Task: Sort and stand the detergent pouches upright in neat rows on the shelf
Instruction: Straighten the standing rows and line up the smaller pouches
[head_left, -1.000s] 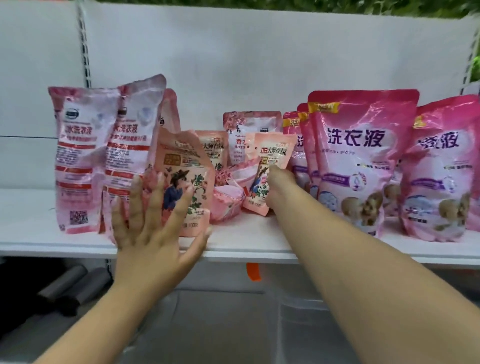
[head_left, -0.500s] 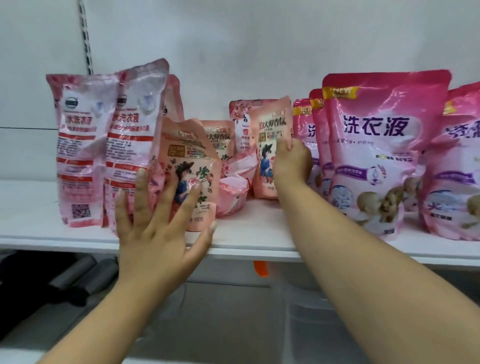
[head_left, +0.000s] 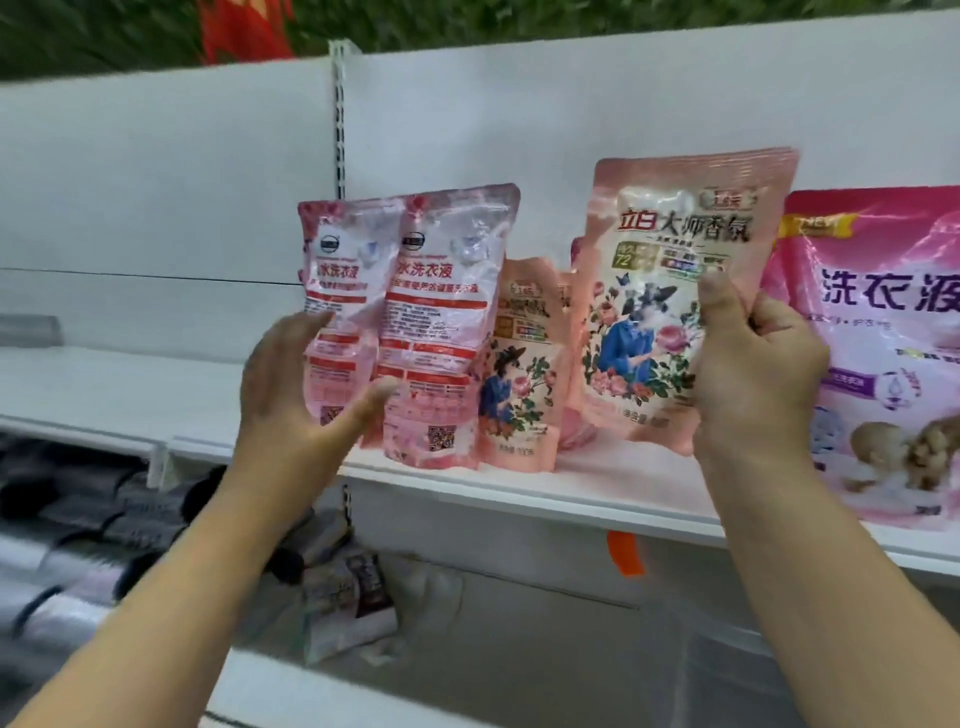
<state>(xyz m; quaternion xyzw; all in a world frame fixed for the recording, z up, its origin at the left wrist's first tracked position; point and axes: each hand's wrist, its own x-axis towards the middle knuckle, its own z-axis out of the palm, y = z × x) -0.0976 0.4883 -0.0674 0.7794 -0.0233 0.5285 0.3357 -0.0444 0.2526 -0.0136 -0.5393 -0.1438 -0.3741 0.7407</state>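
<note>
Right hand (head_left: 748, 364) gripping floral pouch (head_left: 670, 291); left hand (head_left: 296, 384) spread, seemingly touching pale pouch (head_left: 343, 291).

Two translucent pink pouches (head_left: 353, 312) (head_left: 441, 327) with red label bands are counted at the left of the shelf (head_left: 571, 491). Two peach floral pouches (head_left: 675, 291) (head_left: 522, 364) are clearly seen, with perhaps another hidden behind them. One magenta pouch (head_left: 883, 338) is counted at the right edge.
</note>
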